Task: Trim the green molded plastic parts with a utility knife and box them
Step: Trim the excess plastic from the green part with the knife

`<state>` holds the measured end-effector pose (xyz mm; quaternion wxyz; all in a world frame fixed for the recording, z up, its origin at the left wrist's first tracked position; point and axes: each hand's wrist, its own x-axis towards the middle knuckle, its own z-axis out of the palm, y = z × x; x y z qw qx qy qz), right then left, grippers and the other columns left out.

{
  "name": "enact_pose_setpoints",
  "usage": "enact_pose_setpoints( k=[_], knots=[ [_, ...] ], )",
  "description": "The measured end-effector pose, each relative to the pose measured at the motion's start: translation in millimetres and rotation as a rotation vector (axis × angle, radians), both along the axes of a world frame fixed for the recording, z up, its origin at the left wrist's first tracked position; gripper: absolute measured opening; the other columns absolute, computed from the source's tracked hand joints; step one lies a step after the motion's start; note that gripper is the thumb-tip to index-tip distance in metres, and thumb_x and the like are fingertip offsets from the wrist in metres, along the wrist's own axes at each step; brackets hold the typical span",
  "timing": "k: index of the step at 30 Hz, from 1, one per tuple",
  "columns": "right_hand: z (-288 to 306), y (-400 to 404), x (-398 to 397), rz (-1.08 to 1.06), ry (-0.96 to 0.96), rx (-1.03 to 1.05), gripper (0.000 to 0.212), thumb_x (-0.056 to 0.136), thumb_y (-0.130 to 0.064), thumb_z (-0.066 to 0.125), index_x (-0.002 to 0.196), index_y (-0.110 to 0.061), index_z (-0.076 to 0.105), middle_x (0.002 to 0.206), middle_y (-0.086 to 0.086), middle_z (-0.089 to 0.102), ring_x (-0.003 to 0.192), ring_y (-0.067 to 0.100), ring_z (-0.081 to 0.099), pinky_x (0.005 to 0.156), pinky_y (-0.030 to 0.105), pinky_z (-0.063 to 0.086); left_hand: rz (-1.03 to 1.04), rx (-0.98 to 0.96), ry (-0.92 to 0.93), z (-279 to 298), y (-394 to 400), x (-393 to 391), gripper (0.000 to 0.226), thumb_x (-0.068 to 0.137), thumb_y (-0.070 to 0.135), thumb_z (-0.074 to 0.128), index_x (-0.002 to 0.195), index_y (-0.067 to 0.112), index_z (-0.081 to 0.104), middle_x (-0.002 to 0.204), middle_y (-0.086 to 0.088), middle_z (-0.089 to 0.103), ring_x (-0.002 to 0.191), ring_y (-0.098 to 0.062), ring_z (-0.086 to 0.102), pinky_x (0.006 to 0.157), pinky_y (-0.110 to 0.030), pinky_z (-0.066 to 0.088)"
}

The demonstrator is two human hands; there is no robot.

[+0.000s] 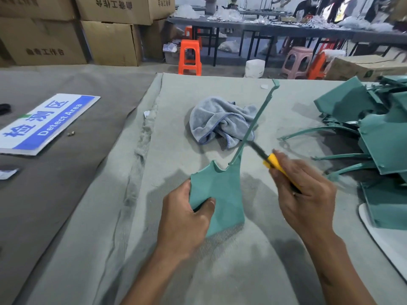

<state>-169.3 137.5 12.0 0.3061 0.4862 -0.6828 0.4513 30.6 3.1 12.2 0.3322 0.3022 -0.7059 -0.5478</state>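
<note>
My left hand point(187, 219) grips the lower left edge of a flat green plastic part point(222, 190), held above the table. A long thin green stem point(255, 124) rises from the part's upper right corner toward the far side. My right hand point(306, 194) is closed on a yellow utility knife point(275, 162). Its dark blade end point(256, 148) touches the stem just above the part's corner. A pile of green molded parts point(374, 133) with thin curved stems lies at the right.
A crumpled grey-blue towel point(220, 119) lies behind the part on the grey table cloth point(198, 271). A blue and white "Detect Area" sign point(46, 124) lies at the left. Cardboard boxes point(88, 29) stack at the far left; orange and pink stools point(189, 57) stand beyond the table.
</note>
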Motion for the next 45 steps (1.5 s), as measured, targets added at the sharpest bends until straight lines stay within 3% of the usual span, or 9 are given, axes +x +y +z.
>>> enact_pose_setpoints(
  k=[3, 8, 14, 21, 28, 32, 36, 41, 45],
  knots=[
    [-1, -5, 6, 0.072, -0.026, 0.094, 0.032, 0.098, -0.021, 0.071, 0.130, -0.020, 0.073, 0.103, -0.001, 0.078, 0.076, 0.021, 0.074, 0.059, 0.040, 0.059, -0.022, 0.006, -0.026, 1, -1, 1, 0.025, 0.076, 0.020, 0.067, 0.099, 0.028, 0.071, 0.092, 0.016, 0.077, 0.084, -0.006, 0.075, 0.073, -0.030, 0.060],
    [0, 3, -6, -0.191, -0.026, -0.032, 0.034, 0.103, -0.022, 0.066, 0.135, -0.011, 0.070, 0.102, 0.008, 0.076, 0.071, 0.025, 0.068, 0.059, 0.040, 0.057, -0.041, 0.015, -0.052, 1, -4, 2, 0.023, 0.075, 0.020, 0.066, 0.097, 0.026, 0.071, 0.089, 0.016, 0.077, 0.082, -0.007, 0.075, 0.073, -0.031, 0.059],
    [0, 8, -9, 0.019, 0.065, 0.034, 0.031, 0.101, -0.022, 0.070, 0.131, -0.019, 0.072, 0.107, 0.000, 0.078, 0.080, 0.021, 0.075, 0.063, 0.040, 0.060, -0.063, 0.016, -0.055, 3, -4, 5, 0.025, 0.076, 0.018, 0.066, 0.099, 0.026, 0.072, 0.093, 0.016, 0.078, 0.086, -0.006, 0.075, 0.075, -0.027, 0.059],
    [6, 14, -16, -0.263, 0.080, -0.146, 0.030, 0.105, -0.018, 0.067, 0.133, -0.006, 0.070, 0.104, 0.013, 0.076, 0.078, 0.031, 0.071, 0.065, 0.040, 0.056, -0.137, -0.005, -0.086, 7, -2, 8, 0.025, 0.080, 0.020, 0.067, 0.104, 0.027, 0.071, 0.096, 0.017, 0.077, 0.089, -0.005, 0.074, 0.078, -0.030, 0.060],
    [14, 19, -11, 0.086, 0.158, -0.084, 0.031, 0.098, -0.015, 0.074, 0.128, -0.012, 0.073, 0.113, -0.005, 0.074, 0.089, 0.018, 0.075, 0.067, 0.040, 0.059, -0.183, -0.043, -0.114, 13, -6, 14, 0.029, 0.083, 0.021, 0.067, 0.111, 0.029, 0.070, 0.102, 0.017, 0.077, 0.096, -0.005, 0.073, 0.085, -0.033, 0.059],
    [11, 20, -18, -0.078, 0.160, -0.034, 0.028, 0.103, -0.021, 0.070, 0.130, -0.016, 0.073, 0.109, -0.001, 0.077, 0.084, 0.024, 0.074, 0.065, 0.045, 0.059, -0.191, -0.060, -0.119, 13, -4, 15, 0.030, 0.083, 0.021, 0.066, 0.112, 0.028, 0.070, 0.103, 0.017, 0.077, 0.097, -0.005, 0.073, 0.086, -0.036, 0.059],
    [12, 14, -18, -0.285, 0.110, -0.198, 0.031, 0.103, -0.016, 0.070, 0.133, -0.011, 0.071, 0.104, 0.009, 0.075, 0.081, 0.029, 0.070, 0.066, 0.044, 0.057, -0.191, -0.069, -0.133, 15, -4, 15, 0.031, 0.083, 0.025, 0.065, 0.113, 0.029, 0.070, 0.103, 0.018, 0.076, 0.097, -0.004, 0.073, 0.085, -0.037, 0.060],
    [19, 18, -18, -0.166, 0.247, -0.211, 0.032, 0.097, -0.008, 0.076, 0.128, -0.009, 0.074, 0.105, 0.009, 0.076, 0.085, 0.026, 0.067, 0.076, 0.040, 0.054, -0.193, -0.067, -0.133, 17, -1, 14, 0.031, 0.084, 0.022, 0.065, 0.113, 0.029, 0.070, 0.103, 0.018, 0.076, 0.097, -0.004, 0.073, 0.087, -0.036, 0.060],
    [20, 17, -14, -0.214, 0.173, -0.175, 0.028, 0.099, -0.012, 0.074, 0.127, -0.011, 0.074, 0.104, 0.011, 0.077, 0.082, 0.034, 0.069, 0.079, 0.037, 0.053, -0.193, -0.094, -0.131, 15, -2, 15, 0.030, 0.084, 0.021, 0.064, 0.112, 0.031, 0.070, 0.102, 0.018, 0.076, 0.095, -0.003, 0.073, 0.082, -0.030, 0.059]
  ],
)
